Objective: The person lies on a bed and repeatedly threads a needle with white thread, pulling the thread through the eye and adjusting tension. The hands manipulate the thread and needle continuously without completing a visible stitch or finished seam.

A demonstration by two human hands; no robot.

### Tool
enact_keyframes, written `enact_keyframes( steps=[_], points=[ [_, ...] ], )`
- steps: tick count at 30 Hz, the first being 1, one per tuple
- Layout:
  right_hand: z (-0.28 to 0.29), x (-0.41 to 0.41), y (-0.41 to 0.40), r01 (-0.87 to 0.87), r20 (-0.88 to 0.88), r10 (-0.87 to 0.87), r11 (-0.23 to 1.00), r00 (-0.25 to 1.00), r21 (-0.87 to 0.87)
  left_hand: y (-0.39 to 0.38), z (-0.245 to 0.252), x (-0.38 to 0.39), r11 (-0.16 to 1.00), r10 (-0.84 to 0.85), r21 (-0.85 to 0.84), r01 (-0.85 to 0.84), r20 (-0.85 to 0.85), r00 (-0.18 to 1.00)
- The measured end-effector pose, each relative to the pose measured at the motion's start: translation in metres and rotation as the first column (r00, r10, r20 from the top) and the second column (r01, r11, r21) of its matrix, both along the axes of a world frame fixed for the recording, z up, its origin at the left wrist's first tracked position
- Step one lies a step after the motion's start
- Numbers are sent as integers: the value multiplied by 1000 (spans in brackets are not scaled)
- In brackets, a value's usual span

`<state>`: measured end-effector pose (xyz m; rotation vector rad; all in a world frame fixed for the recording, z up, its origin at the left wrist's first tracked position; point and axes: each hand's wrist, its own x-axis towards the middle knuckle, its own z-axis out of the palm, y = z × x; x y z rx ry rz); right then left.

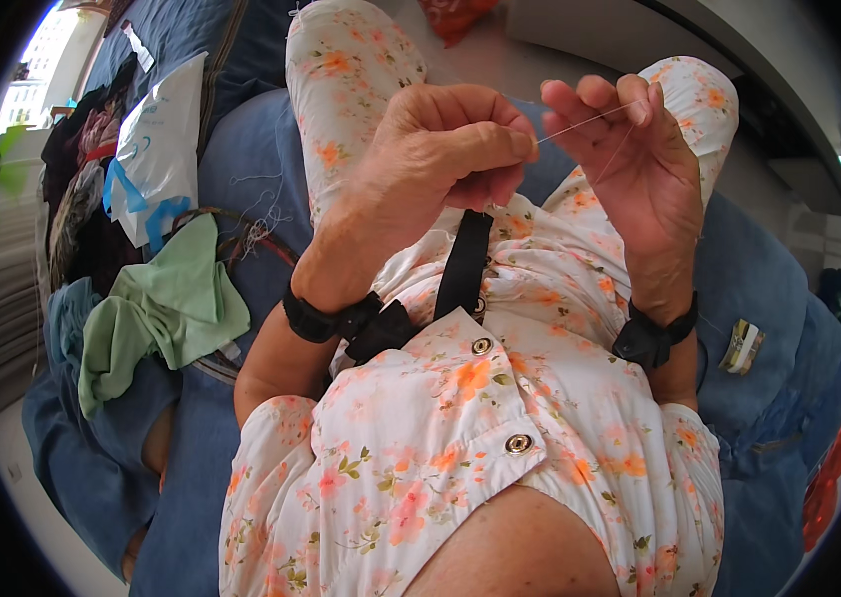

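A thin white thread (585,124) is stretched taut between my two hands, above my lap. My left hand (458,149) pinches one end of it between thumb and forefinger, with the other fingers curled underneath. Whether a needle is in that pinch is too small to tell. The fingertips of my right hand (633,142) hold the thread's other end, palm turned towards me and remaining fingers loosely bent. From these fingertips a second fine strand runs down across the palm. Below lie my legs in floral trousers (338,82), with a black strap (465,261) down the middle.
On the blue cover (241,157) at left lie a green cloth (159,306), a tangle of pale thread (264,224) and a white plastic bag (159,142). A small packet (741,347) rests at right. Red bags (454,19) show at top and lower right.
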<state>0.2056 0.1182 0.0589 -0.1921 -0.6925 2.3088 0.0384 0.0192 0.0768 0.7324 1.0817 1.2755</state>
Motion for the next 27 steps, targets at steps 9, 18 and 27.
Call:
enact_keyframes(
  steps=[9,18,27],
  points=[
    [-20,-1,14,-258,-326,218,962,920,-87,3,-10,5,1000,-23,18,25,-96,995],
    [-16,16,32,-190,-388,116,969,914,-158,-3,-11,-3,1000,-6,5,7,-138,990],
    [-8,40,46,-104,-368,45,984,929,-142,-12,-10,-5,998,-3,-57,-8,-192,981]
  ],
)
